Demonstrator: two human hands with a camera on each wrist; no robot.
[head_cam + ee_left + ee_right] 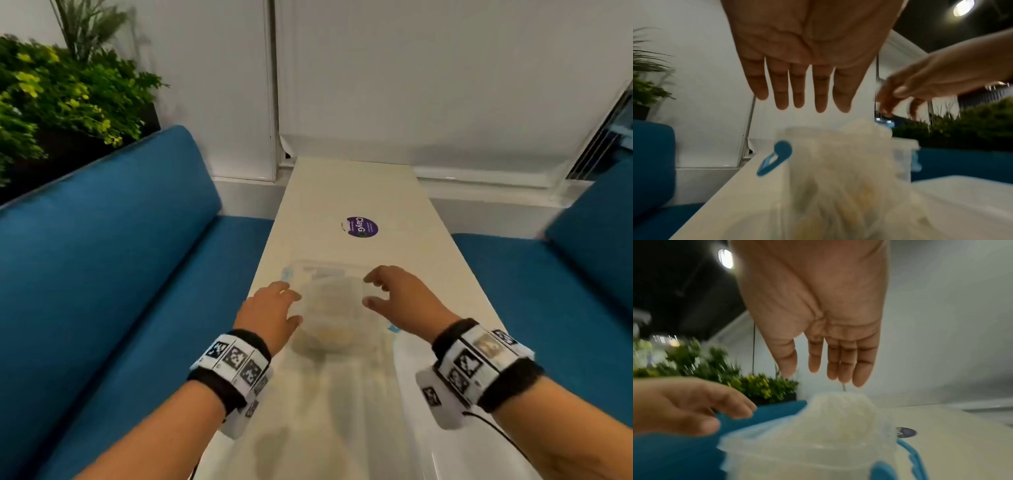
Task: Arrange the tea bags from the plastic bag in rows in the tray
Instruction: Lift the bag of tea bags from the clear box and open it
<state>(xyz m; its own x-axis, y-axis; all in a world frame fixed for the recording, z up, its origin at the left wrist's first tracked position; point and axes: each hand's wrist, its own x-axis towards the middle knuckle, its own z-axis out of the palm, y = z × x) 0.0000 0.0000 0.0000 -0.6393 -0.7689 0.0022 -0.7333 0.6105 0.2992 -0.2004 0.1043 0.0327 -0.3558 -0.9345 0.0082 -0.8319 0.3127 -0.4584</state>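
The plastic bag [329, 315], bulging with pale tea bags, is seen sitting in a clear tray [325, 274] with blue clips [774, 158] on the narrow white table [342, 192], and everything is blurred with motion. Individual tea bags cannot be told apart. The bag is flanked on both sides: the left hand [270, 308] is held just beside it, fingers straight and spread, nothing gripped. The right hand [397, 298] is held on the other side, fingers loosely bent, thumb apart, also empty. Whether either hand is touching the plastic cannot be told.

The bag looks about to be taken up, so the task is judged barely begun. A grip near the gathered top would be favoured, since thin film is likely to slip and sag if only its sides are squeezed. The tray should be steadied or cleared first, so room is left for rows.

Beyond, a purple sticker [362, 226], blue benches [120, 257] and a leafy plant [61, 92] are noted.
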